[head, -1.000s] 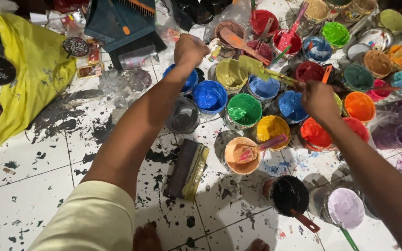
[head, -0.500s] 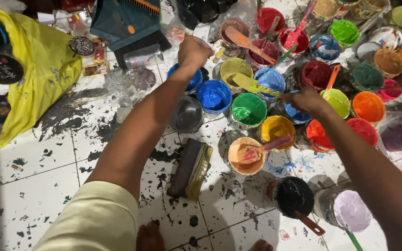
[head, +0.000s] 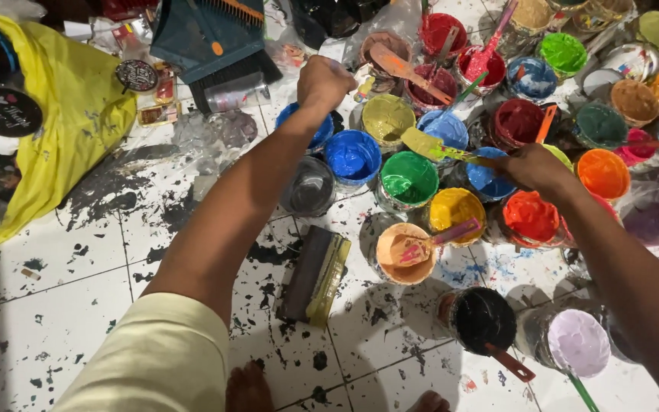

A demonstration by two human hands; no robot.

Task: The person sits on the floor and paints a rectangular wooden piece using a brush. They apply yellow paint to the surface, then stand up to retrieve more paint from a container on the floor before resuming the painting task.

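Left hand fisted, now shifted up past blue paint tub, near olive tub; contents of fist unclear. Right hand gripping spatula, blade coated yellow-green, moved left since half second ago, now hovering over green paint tub. Looks like mid-scoop between tubs on tiled floor.

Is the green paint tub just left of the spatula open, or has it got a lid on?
Open. The green paint tub shows wet green paint right across its round mouth, with no lid over it.
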